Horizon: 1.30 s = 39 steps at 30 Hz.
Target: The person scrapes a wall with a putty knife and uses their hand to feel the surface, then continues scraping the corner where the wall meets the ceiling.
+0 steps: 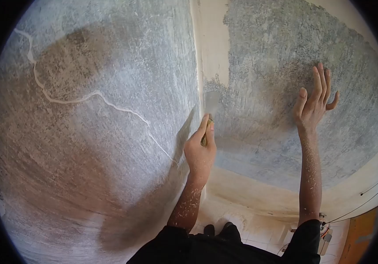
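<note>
Near the wall corner, my left hand [200,152] is closed around the handle of a scraper [213,102], whose flat grey blade lies against the right wall [264,53] just below a pale strip. My right hand [316,101] rests on the same wall further right, fingers spread, holding nothing. Light flakes speckle both forearms. The right wall is mottled grey-blue, with cream patches [211,48] beside the corner.
The left wall [123,57] is mottled too, crossed by a winding white line [83,99]. Below are a tiled floor [259,244], dark shoes [228,229] and an orange-brown surface [358,240]. Thin dark cables [361,206] hang at the lower right.
</note>
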Tool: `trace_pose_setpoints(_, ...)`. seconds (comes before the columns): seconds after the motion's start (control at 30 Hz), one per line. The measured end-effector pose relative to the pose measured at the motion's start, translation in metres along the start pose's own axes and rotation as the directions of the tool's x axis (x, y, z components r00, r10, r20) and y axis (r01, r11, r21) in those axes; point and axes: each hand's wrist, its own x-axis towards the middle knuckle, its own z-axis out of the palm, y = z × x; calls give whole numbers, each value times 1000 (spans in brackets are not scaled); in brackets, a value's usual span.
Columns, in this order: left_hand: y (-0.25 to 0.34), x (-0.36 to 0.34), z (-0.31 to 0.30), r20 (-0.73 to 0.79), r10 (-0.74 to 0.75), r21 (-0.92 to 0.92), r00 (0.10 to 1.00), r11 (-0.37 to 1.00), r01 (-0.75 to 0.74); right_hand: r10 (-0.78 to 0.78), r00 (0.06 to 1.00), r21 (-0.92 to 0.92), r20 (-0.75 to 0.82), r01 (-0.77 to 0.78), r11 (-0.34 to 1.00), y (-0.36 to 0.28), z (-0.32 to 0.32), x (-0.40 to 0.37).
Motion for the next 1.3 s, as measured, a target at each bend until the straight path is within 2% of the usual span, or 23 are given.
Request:
trace_pose_setpoints(0.03, 3, -2, -1, 25, -30, -65, 999, 997, 32, -4, 1000, 2, 3, 4, 1000, -1, -2, 0)
trace_pose_setpoints(0.1, 10, 17, -6, 14, -31, -5, 999, 999, 31, -5, 1000, 47, 15, 4, 999, -2, -5, -6)
trace_pose_setpoints(0.17, 24, 29, -11, -44, 36, 66, 998, 997, -33, 5, 1000, 121, 8, -6, 993, -1, -8, -13)
trace_pose_setpoints(0.23, 6, 20, -8, 9, 129, 32, 992, 991, -129, 95, 995, 157, -13, -92, 983, -4, -22, -32)
trace_pose_setpoints(0.3, -2, -3, -8, 88, 102, 58, 991, 993, -107, 201, 979, 135, -21, -197, 971, -3, -42, -68)
trace_pose_setpoints(0.4, -10, -38, -4, 187, -208, -156, 960, 959, 238, 410, 910, 58, -63, -407, 912, 0, -68, -138)
trace_pose_setpoints(0.43, -22, -43, -1, 316, -324, -231, 892, 885, 403, 466, 883, 53, -61, -463, 885, 1, -75, -157)
trace_pose_setpoints(0.5, -46, -50, 7, 576, -466, -306, 672, 639, 706, 561, 826, 17, -52, -561, 828, 5, -87, -186)
trace_pose_setpoints(0.57, -45, -50, 12, 707, -445, -391, 550, 402, 828, 640, 767, -36, -41, -642, 766, 11, -93, -203)
trace_pose_setpoints(0.6, -45, -48, 13, 766, -415, -410, 492, 275, 870, 628, 778, -72, -32, -628, 775, 16, -94, -208)
trace_pose_setpoints(0.7, -56, -48, 14, 834, -284, -425, 474, 217, 879, 650, 760, -80, -11, -649, 757, 32, -94, -219)
trace_pose_setpoints(0.8, -50, -50, 20, 819, -353, -502, 452, -58, 863, 662, 749, -118, 35, -654, 747, 40, -87, -232)
trace_pose_setpoints(0.9, -32, -38, 19, 862, -286, -487, 418, -242, 839, 638, 769, -175, 51, -622, 763, 46, -74, -245)
trace_pose_setpoints(1.03, -38, -25, 28, 849, 21, -444, 528, -512, 735, 651, 747, -231, 133, -615, 754, 50, -76, -253)
trace_pose_setpoints(1.1, -39, -21, 35, 805, 192, -365, 562, -587, 723, 631, 755, -214, 178, -596, 774, 47, -80, -250)
trace_pose_setpoints(1.23, -36, -29, 35, 854, 127, -344, 505, -591, 730, 597, 764, -228, 243, -553, 801, 52, -86, -252)
trace_pose_setpoints(1.3, -27, -22, 23, 891, 87, -329, 446, -553, 765, 673, 687, -180, 275, -651, 738, 47, -87, -252)
